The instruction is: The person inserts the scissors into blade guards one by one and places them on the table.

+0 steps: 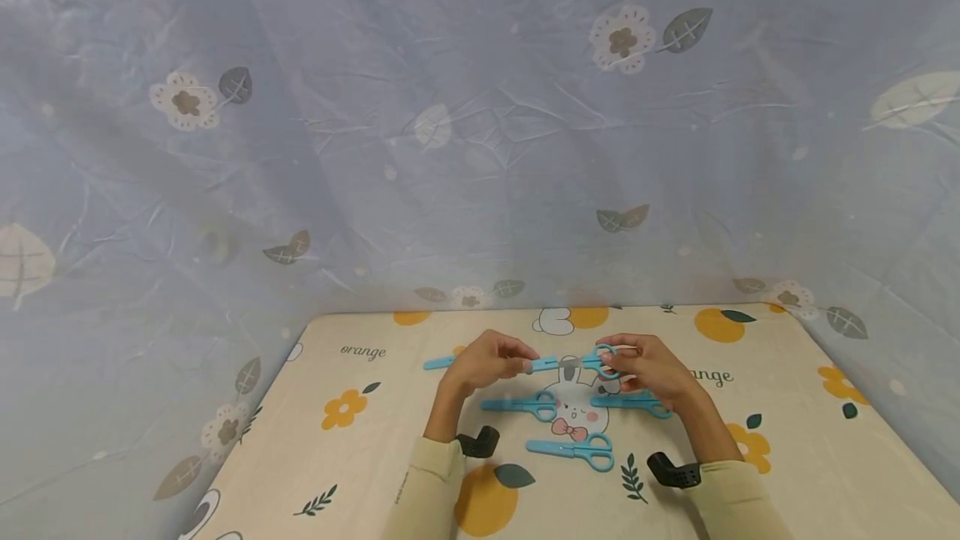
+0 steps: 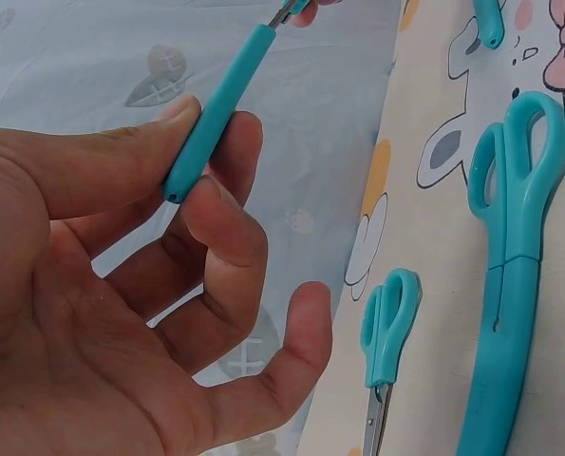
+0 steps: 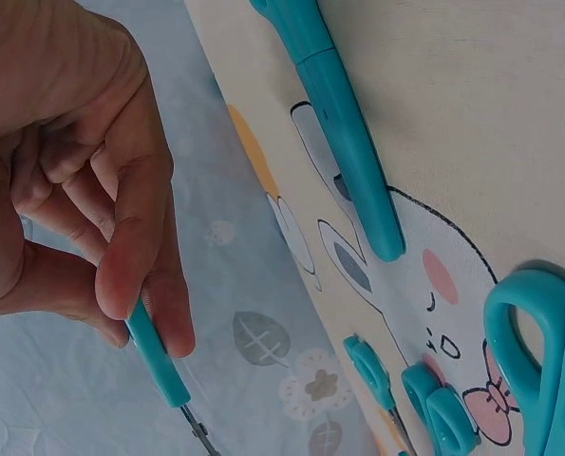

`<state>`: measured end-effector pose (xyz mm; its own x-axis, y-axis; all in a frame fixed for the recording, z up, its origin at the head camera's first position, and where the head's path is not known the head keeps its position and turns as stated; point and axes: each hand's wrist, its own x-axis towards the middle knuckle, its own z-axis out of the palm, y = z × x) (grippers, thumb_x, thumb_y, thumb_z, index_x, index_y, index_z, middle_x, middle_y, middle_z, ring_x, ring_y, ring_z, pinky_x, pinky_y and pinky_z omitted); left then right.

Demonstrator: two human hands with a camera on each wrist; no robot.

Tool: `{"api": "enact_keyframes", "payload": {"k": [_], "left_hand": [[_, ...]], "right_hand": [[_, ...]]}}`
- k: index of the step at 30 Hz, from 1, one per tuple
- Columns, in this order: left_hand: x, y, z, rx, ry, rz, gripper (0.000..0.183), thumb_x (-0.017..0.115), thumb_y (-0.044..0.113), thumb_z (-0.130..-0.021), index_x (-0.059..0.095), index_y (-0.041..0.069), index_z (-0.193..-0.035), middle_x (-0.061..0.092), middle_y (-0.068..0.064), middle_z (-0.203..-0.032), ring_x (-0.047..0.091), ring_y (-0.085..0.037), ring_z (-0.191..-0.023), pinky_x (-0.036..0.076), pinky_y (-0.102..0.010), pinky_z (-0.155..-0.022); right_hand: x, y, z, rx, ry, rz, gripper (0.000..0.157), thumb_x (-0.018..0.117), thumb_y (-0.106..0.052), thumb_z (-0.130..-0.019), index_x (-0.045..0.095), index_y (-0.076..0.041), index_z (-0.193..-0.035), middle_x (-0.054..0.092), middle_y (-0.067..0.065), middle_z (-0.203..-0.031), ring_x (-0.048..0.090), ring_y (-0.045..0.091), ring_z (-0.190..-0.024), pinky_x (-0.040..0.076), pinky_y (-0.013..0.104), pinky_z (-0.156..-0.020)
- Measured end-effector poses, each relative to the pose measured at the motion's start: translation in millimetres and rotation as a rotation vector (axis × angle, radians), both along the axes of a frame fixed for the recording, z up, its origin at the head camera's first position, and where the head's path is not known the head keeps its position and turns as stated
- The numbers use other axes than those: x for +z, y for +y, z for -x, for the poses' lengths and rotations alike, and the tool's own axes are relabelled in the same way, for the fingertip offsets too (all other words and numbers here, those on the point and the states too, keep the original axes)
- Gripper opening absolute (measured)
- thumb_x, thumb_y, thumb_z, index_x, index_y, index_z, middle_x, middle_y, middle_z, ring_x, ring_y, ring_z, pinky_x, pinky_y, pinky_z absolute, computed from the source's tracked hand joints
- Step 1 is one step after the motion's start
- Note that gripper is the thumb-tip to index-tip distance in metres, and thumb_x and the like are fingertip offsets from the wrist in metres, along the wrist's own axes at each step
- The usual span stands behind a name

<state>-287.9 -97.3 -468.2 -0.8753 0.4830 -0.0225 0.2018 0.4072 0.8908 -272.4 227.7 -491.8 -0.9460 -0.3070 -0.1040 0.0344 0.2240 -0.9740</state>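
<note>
My left hand (image 1: 486, 362) pinches a blue blade sheath (image 2: 220, 114) between thumb and fingertips, its other fingers loosely curled. Opposite it, my right hand (image 1: 652, 369) grips the blue handle (image 3: 159, 356) of a pair of scissors, which points left toward the sheath. Bare metal blades (image 1: 572, 362) show between handle and sheath, with the sheath's mouth right at them. Both pieces are held up above the table. Below the hands lie sheathed blue scissors (image 1: 517, 404), a second sheathed pair (image 1: 626, 401) under the right hand, and a third (image 1: 570, 448) nearer me.
Behind my left hand lies another pair of scissors (image 2: 388, 328) with some blade bare; the hand partly hides it in the head view. A cream cloth (image 1: 300, 432) printed with oranges and a rabbit covers the table. Grey-blue patterned sheeting (image 1: 480, 173) rises at the back and sides.
</note>
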Motion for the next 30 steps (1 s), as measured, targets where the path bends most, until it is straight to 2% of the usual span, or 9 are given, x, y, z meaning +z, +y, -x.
{"api": "enact_keyframes", "payload": {"k": [7,15,23,30], "left_hand": [[0.1,1.5,-0.5,0.007,-0.006,0.002,0.016,0.073,0.012,-0.102,0.084,0.013,-0.112,0.082,-0.004,-0.105,0.071,-0.01,-0.092,0.061,-0.032,-0.086],[-0.6,1.2,0.0,0.008,-0.006,-0.012,0.015,0.073,0.011,-0.101,0.084,0.01,-0.111,0.082,-0.006,-0.104,0.071,-0.012,-0.092,0.061,-0.033,-0.086],[1.4,2.6,-2.2,0.006,-0.018,-0.003,0.016,0.073,0.01,-0.1,0.084,0.013,-0.111,0.082,-0.004,-0.105,0.071,-0.01,-0.092,0.06,-0.033,-0.087],[0.0,3.2,-1.8,-0.023,-0.03,-0.033,0.016,0.075,0.008,-0.1,0.083,0.006,-0.114,0.082,-0.008,-0.107,0.073,-0.011,-0.094,0.063,-0.035,-0.09]], "right_hand": [[-0.8,-2.9,0.5,-0.019,-0.016,-0.014,0.055,0.071,-0.023,-0.105,0.055,0.004,-0.15,0.08,0.003,-0.108,0.072,0.018,-0.095,0.061,0.03,-0.069],[1.3,-6.6,0.6,-0.019,-0.014,-0.023,0.055,0.071,-0.025,-0.105,0.056,0.004,-0.15,0.08,0.002,-0.108,0.072,0.016,-0.095,0.061,0.03,-0.069],[0.2,-7.6,-0.8,-0.003,-0.006,-0.008,0.054,0.07,-0.023,-0.106,0.055,0.005,-0.15,0.079,0.003,-0.107,0.072,0.017,-0.095,0.061,0.031,-0.069],[-0.7,-8.2,-0.2,0.004,0.005,-0.012,0.052,0.069,-0.024,-0.107,0.056,0.004,-0.149,0.079,-0.001,-0.105,0.073,0.017,-0.095,0.062,0.03,-0.07]]}}
